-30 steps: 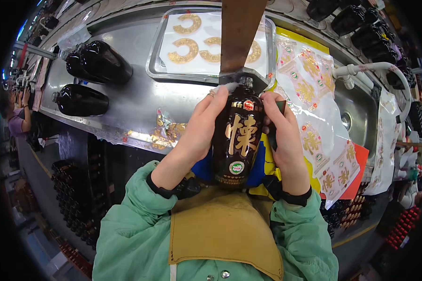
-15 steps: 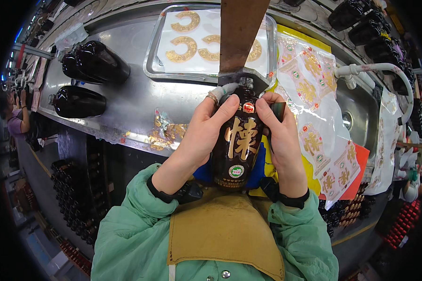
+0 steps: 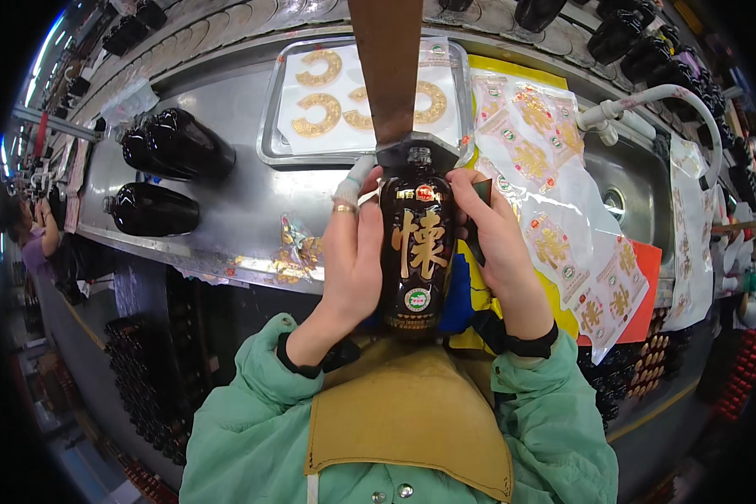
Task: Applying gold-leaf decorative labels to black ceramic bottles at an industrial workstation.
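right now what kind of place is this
Likely a bottle-labelling line in a factory: both hands hold a dark bottle over a steel bench, with label sheets and more bottles lying by.

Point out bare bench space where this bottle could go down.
Bare steel lies between the lying dark bottles and the tray, reaching toward the left hand. Right of the held bottle and right hand, label sheets and the sink crowd everything.
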Demonstrator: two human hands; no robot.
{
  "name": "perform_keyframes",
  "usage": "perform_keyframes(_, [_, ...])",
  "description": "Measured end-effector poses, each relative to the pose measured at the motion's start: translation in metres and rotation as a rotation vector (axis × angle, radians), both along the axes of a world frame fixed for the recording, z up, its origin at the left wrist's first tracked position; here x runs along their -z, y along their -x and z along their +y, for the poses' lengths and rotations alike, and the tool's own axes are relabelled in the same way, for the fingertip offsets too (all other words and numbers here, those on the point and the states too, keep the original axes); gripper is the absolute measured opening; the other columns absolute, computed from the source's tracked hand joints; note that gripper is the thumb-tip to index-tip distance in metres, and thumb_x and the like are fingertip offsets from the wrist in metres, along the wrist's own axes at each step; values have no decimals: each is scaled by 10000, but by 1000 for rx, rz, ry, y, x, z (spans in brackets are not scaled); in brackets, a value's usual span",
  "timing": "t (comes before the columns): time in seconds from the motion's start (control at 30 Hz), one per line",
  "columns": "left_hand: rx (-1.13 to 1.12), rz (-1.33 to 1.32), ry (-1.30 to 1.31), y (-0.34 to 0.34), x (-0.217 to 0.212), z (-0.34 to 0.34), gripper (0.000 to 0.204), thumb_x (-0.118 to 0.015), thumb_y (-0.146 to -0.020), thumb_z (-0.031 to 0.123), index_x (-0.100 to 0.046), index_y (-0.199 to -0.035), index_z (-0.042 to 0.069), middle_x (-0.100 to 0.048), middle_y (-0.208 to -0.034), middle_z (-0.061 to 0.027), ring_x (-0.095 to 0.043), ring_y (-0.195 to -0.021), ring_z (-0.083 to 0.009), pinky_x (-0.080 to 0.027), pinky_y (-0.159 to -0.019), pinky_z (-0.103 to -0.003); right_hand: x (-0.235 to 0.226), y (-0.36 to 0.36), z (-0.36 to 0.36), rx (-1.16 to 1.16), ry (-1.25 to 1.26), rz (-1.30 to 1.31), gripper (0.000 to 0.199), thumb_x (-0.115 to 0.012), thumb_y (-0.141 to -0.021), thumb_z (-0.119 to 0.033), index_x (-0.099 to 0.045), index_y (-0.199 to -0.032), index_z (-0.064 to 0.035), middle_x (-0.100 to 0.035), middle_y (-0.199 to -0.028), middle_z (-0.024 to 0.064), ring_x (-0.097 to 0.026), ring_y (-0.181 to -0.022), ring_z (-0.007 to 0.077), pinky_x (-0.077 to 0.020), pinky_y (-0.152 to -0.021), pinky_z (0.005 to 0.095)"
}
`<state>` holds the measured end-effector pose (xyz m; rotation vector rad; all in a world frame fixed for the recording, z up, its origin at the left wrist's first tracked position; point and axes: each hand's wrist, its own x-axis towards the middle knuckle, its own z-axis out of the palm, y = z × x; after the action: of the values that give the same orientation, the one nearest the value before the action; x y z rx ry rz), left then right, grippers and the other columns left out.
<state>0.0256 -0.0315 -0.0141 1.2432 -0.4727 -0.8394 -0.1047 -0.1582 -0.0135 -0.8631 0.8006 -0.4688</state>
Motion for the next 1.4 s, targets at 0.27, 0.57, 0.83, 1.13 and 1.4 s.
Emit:
perform_keyframes(0.27, [267,-1472,-325,5,-45,10,913,-863,-597,639,-702,-1270,43,-564,-1257,-257,-624,-1095,-439,-543,-882,-470,9,8,-12,66,123,-177,481,-437,-1124,-396,-523,-1406,-17,-647,-1138,54,-610,-1042,136,-465,-960,286])
perform_keyframes(0.57, [33,-1419,-322,22,-27,9,833,-829,-776,577,-664,-1252,-86,-594,-1299,-368,-676,-1060,-471,-575,-870,-472,-24,13,-18,90,839,59,215,-574,-999,10,-684,-1183,11,-707,-963,99,-648,-1047,180,-517,-916,330])
perform_keyframes(0.83, [25,-1231,-211,16,-16,19,791,-837,-849,414,-583,-1311,-175,-575,-1366,-381,-637,-1187,-493,-535,-991,-487,-63,-33,-48,-299,1756,327,292,-674,-809,48,-742,-1049,-104,-667,-887,55,-613,-882,290,-516,-787,411])
perform_keyframes(1.13, [69,-1076,-143,18,-9,33,760,-826,-862,230,-488,-1423,-155,-541,-1419,-359,-560,-1265,-501,-439,-1083,-517,-51,-33,-45,-206,1700,218,216,-706,-859,-22,-735,-1057,-104,-697,-922,76,-641,-896,317,-533,-752,430])
perform_keyframes(1.4, [86,-1123,-237,46,-15,51,1037,-948,-694,283,-401,-1493,-91,-396,-1520,-306,-487,-1289,-476,-408,-1089,-540,-28,5,15,49,911,202,206,-634,-967,-13,-635,-1172,-4,-659,-1009,165,-660,-947,344,-525,-814,395])
